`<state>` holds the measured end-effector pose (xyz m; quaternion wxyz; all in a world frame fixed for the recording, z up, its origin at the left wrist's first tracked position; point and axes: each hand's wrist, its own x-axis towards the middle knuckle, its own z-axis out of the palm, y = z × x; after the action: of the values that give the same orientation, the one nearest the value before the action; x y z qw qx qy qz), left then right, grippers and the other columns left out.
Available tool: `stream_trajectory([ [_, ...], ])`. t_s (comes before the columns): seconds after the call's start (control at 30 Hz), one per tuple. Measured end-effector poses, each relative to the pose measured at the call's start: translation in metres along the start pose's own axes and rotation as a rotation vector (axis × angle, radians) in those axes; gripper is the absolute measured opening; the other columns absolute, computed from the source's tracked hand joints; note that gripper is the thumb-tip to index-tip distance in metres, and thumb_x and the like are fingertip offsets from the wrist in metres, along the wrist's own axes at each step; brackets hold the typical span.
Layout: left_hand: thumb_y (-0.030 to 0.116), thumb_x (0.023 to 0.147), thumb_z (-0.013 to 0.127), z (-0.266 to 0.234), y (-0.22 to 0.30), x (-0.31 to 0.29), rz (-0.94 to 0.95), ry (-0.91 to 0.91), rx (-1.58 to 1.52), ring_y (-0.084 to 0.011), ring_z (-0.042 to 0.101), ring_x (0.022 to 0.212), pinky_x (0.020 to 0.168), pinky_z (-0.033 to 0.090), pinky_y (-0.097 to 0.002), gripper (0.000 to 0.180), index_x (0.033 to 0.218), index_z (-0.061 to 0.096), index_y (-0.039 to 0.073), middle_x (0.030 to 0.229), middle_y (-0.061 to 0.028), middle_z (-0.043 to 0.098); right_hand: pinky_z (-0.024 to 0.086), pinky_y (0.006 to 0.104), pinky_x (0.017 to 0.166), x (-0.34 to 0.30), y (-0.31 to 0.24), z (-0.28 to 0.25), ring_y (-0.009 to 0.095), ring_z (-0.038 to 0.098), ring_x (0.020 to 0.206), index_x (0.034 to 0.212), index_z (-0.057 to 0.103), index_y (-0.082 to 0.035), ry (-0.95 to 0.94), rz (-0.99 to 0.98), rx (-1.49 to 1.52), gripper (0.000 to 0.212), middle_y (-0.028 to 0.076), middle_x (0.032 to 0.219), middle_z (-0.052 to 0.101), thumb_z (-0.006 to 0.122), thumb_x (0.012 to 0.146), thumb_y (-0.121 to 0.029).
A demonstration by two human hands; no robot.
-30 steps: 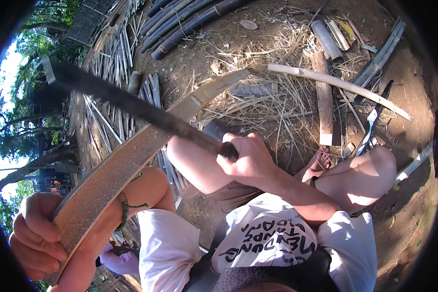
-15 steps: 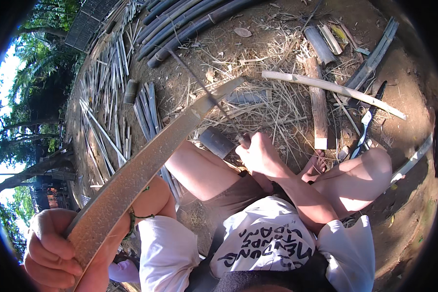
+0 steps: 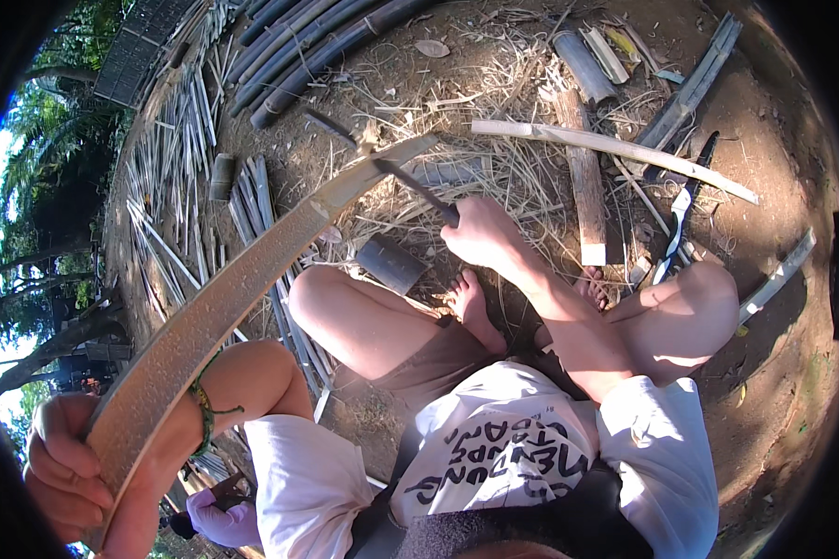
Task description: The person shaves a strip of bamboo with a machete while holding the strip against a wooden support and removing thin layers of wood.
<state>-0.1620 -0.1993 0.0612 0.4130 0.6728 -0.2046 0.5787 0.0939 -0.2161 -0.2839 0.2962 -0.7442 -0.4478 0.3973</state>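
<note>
My left hand (image 3: pixel 61 466) is closed round the near end of a long, wide split-bamboo strip (image 3: pixel 219 265), at the lower left. The strip slants up to the right and narrows toward its far end, where the surface is pale and pared. My right hand (image 3: pixel 483 235) grips the dark handle of a long, thin-bladed knife (image 3: pixel 415 186). Its blade crosses the strip near that narrowed end, with the tip showing beyond. A small pale curl (image 3: pixel 366 140) stands at the strip's edge beside the blade.
Bamboo shavings (image 3: pixel 522 210) litter the ground round a log (image 3: pixel 583 186). Another bamboo strip (image 3: pixel 615 149) lies across the log. A second knife (image 3: pixel 685 205) lies at right. Dark bamboo poles (image 3: pixel 317 56) and thin splints (image 3: pixel 172 168) lie beyond. Another person's purple sleeve (image 3: pixel 222 517) shows at lower left.
The knife has slid along itself across the strip, with more blade beyond it and my right hand closer to it. The pale curl has appeared. The whole view has shifted somewhat.
</note>
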Motion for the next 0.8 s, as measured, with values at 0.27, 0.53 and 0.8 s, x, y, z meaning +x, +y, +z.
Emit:
stream_trajectory([
  [0.27, 0.059, 0.105, 0.038, 0.010, -0.017, 0.009, -0.010, -0.002, 0.059, -0.0096, 0.030, 0.051, 0.047, 0.028, -0.0243, 0.056, 0.071, 0.035, 0.015, 0.061, 0.0029, 0.031, 0.051, 0.0434, 0.061, 0.078, 0.115, 0.054, 0.027, 0.070, 0.064, 0.079, 0.068, 0.000, 0.069, 0.167, 0.112, 0.023, 0.016, 0.066, 0.067, 0.068, 0.083, -0.023],
  [0.53, 0.059, 0.105, 0.039, -0.011, -0.023, 0.003, -0.024, 0.015, 0.120, -0.0096, 0.030, 0.051, 0.047, 0.028, -0.0244, 0.055, 0.071, 0.035, 0.015, 0.062, 0.0031, 0.030, 0.054, 0.0487, 0.076, 0.025, 0.004, 0.032, 0.041, 0.070, 0.082, 0.091, 0.071, -0.003, -0.025, -0.199, 0.124, 0.026, 0.022, 0.085, 0.071, 0.069, 0.083, -0.027],
  [0.8, 0.059, 0.104, 0.039, -0.006, -0.030, 0.002, -0.005, 0.007, 0.110, -0.0095, 0.030, 0.052, 0.048, 0.028, -0.0244, 0.055, 0.071, 0.035, 0.015, 0.062, 0.0034, 0.030, 0.054, 0.0424, 0.064, 0.100, 0.088, 0.050, 0.029, 0.071, 0.070, 0.080, 0.069, 0.005, -0.035, 0.306, 0.142, 0.024, 0.020, 0.076, 0.071, 0.064, 0.083, -0.018],
])
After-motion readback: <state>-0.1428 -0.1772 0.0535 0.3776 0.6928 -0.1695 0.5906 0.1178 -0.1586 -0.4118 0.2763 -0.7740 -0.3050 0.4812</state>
